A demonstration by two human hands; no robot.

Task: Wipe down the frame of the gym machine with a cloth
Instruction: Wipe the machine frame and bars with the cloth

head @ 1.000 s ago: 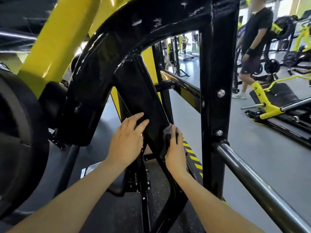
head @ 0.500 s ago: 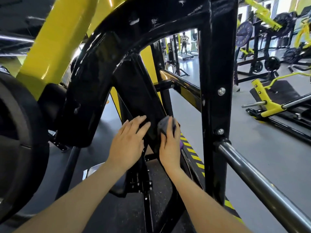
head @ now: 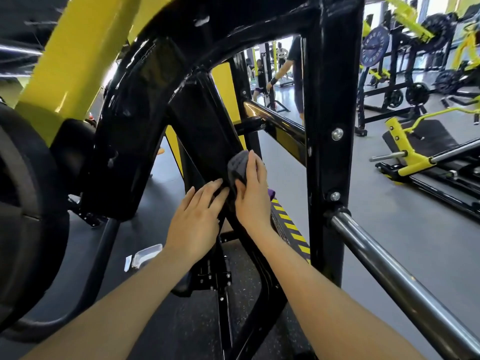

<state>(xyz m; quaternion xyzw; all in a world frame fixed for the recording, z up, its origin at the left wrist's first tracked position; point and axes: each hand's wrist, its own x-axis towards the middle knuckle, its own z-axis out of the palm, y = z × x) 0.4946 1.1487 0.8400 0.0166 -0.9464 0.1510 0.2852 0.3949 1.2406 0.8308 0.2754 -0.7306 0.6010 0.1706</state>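
Frame (head: 207, 131): black, glossy; a slanted brace under a curved arch, an upright post (head: 335, 100) to its right.

Cloth (head: 237, 165): grey, bunched, pressed against the right edge of the slanted brace, about halfway up it.

My right hand (head: 250, 193): on the cloth, fingers (head: 250, 162) laid along it and the thumb tucked beneath, holding it to the brace.

My left hand (head: 193, 219): just beside the right, flat on the face of the brace, fingers straight and slightly spread, holding nothing.

Bar (head: 389, 266): steel, round, running from the post toward lower right.

Floor (head: 298, 157): grey, with a yellow-and-black striped strip (head: 291, 227) beside the frame's base.

Small clear box (head: 146, 254): on the dark mat, lower left.

Background: yellow-and-black machines (head: 415, 152); a person (head: 296, 74) seen through the frame's opening.
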